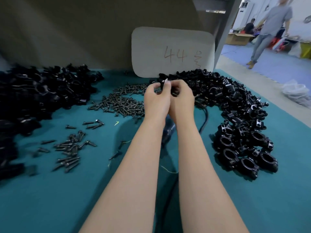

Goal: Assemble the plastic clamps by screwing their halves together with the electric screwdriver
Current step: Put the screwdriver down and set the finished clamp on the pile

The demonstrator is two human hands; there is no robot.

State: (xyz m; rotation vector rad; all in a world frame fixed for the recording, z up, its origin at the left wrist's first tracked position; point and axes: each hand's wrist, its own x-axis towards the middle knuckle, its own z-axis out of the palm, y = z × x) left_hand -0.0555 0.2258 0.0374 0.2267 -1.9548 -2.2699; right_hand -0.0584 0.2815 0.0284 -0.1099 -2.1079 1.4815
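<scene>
My left hand [155, 100] and my right hand [182, 98] are raised together over the middle of the teal table, fingers curled round a small black plastic clamp piece [162, 84] held between them. Most of the piece is hidden by my fingers. The electric screwdriver [168, 132] lies on the table under my forearms, mostly covered, with its black cable [205, 118] curving off to the right. A heap of dark screws [124, 105] lies just left of my hands.
Loose clamp halves are piled at the left [38, 98] and back right [218, 88]; assembled ring clamps [245, 152] lie at the right. Scattered screws [70, 148] sit front left. A grey card [173, 51] marked 44 leans on the back wall. A person [269, 31] walks beyond the table.
</scene>
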